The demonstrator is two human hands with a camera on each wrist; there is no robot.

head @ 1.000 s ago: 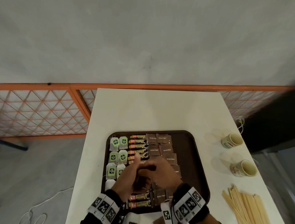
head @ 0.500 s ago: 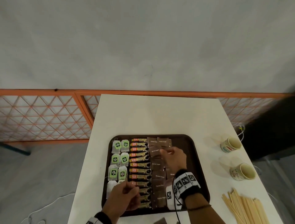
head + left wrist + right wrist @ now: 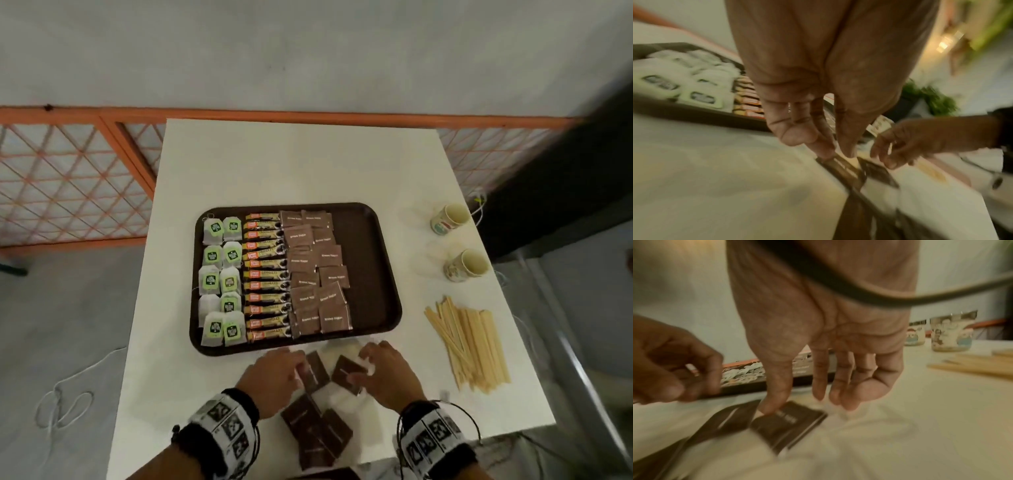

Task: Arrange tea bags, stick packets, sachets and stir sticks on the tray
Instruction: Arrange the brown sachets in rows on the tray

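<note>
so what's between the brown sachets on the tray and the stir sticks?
Head view: bare tray floor, its right rim, then bare white table up to the stir sticks.

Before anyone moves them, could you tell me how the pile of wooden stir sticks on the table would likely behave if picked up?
The stir sticks look thin and flat, so probably light and stiff, unlikely to roll. They lie loose and fanned out on the table, so a single grip would likely leave some behind or let them slide apart.

Bare strip along tray's (image 3: 376, 274) right side (cups (image 3: 448, 219), stir sticks (image 3: 469, 346) beyond)
</note>
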